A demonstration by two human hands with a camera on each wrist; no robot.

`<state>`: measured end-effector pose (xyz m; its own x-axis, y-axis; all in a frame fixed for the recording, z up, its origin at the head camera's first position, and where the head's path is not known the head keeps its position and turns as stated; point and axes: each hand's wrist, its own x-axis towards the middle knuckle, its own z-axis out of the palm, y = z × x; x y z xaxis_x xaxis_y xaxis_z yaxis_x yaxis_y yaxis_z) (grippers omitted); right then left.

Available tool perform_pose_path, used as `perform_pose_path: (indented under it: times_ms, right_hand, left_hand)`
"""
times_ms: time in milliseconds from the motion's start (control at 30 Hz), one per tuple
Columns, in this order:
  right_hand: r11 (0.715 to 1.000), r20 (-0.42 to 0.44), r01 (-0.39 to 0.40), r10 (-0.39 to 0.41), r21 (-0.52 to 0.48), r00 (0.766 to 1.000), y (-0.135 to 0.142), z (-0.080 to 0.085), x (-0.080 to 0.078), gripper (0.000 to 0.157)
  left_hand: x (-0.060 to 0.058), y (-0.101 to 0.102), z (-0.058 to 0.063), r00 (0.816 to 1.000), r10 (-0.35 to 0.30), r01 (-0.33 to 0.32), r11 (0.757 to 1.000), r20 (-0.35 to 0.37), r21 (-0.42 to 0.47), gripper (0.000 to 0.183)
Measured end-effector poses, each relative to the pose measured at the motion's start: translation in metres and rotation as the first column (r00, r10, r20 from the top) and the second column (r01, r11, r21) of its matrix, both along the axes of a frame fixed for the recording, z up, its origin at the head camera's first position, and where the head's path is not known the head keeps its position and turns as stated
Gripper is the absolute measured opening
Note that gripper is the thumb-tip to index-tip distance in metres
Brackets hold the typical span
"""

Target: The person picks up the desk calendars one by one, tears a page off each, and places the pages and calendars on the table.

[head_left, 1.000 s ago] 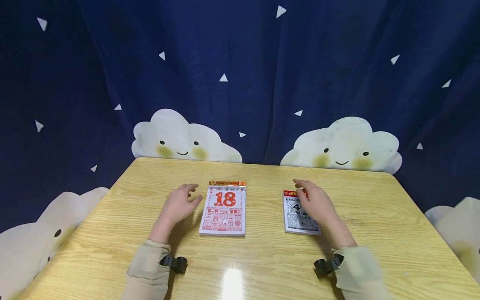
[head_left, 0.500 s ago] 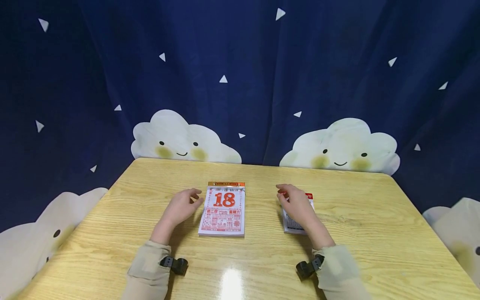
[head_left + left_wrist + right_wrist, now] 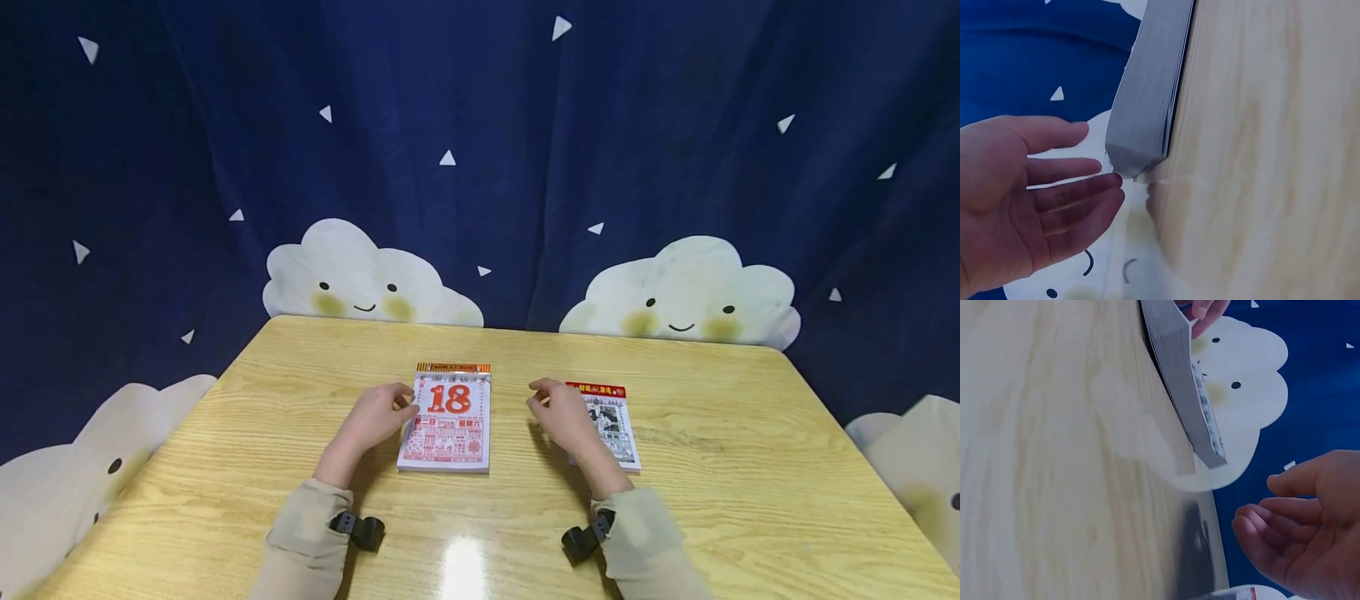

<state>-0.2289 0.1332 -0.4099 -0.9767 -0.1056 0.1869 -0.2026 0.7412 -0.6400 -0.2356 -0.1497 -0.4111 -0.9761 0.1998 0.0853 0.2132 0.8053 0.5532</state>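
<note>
A thick tear-off calendar with a red 18 and a gold top strip lies on the table. My left hand is at its left edge, fingers loosely bent and holding nothing. In the left wrist view those fingers come close to a corner of the page block; whether they touch cannot be told. My right hand hovers between the two calendars with relaxed fingers and nothing in them. It partly hides a smaller calendar with a red top strip and black print.
The wooden table reaches back to a navy curtain printed with white clouds. Black wrist cameras sit below both hands. A bright reflection lies on the tabletop near the front.
My right hand has moved left across the smaller calendar, uncovering its right side. My left hand has shifted slightly right to the larger calendar's edge. Both calendars stay in place.
</note>
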Motion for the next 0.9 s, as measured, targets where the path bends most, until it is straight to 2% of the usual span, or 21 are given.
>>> perform_pose_path:
  times_ms: [233, 467, 667, 900]
  right_hand:
    - [1.0, 0.077, -0.006, 0.006, -0.002, 0.997, -0.016, -0.007, 0.002, 0.029]
    - [0.999, 0.075, -0.028, 0.026, 0.027, 0.997, -0.03, -0.015, 0.001, 0.028]
    - [0.999, 0.105, -0.04, 0.037, 0.024, 0.994, -0.04, -0.017, -0.001, 0.031]
    - [0.997, 0.174, -0.021, 0.008, 0.07, 0.985, -0.047, -0.015, 0.0, 0.034]
  left_hand:
    - [0.001, 0.004, -0.006, 0.998, 0.02, -0.022, 0.999, 0.052, 0.03, 0.037]
    - [0.001, 0.005, -0.008, 0.997, 0.041, -0.044, 0.997, 0.061, 0.06, 0.041]
    - [0.001, 0.007, -0.006, 0.991, 0.078, -0.089, 0.991, 0.11, 0.097, 0.045]
    - [0.0, 0.01, -0.004, 0.984, 0.103, -0.117, 0.989, 0.143, 0.094, 0.011]
